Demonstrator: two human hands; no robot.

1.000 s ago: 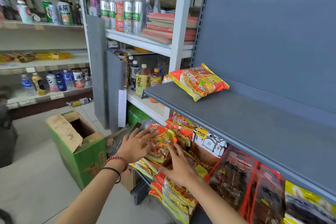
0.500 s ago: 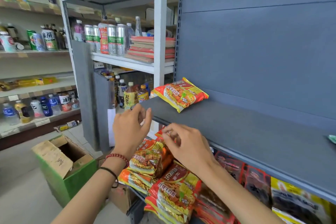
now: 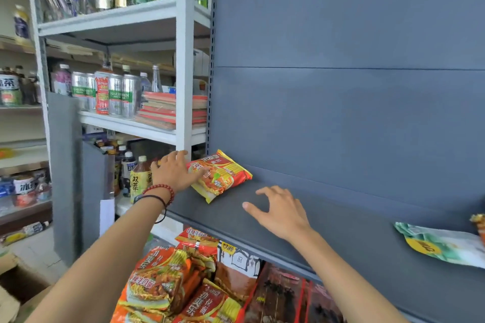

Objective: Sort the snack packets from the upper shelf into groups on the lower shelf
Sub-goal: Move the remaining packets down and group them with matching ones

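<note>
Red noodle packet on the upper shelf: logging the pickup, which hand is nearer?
Left. The left hand touches the red noodle packet at its left end; the right hand hovers apart, lower right.

A red and yellow noodle packet [image 3: 223, 176] lies flat at the left end of the grey upper shelf [image 3: 341, 231], turned a bit sideways. The left hand [image 3: 175, 170] rests on its left end. Far along the same shelf, at the right, lies a green and white packet [image 3: 443, 244] with a yellow label, also flat. Under the shelf, more red and orange noodle packets [image 3: 162, 278] are piled together on the left. Beside them stands a brown packet with a white top [image 3: 236, 267], then dark packets with red edges [image 3: 280, 294].
</note>
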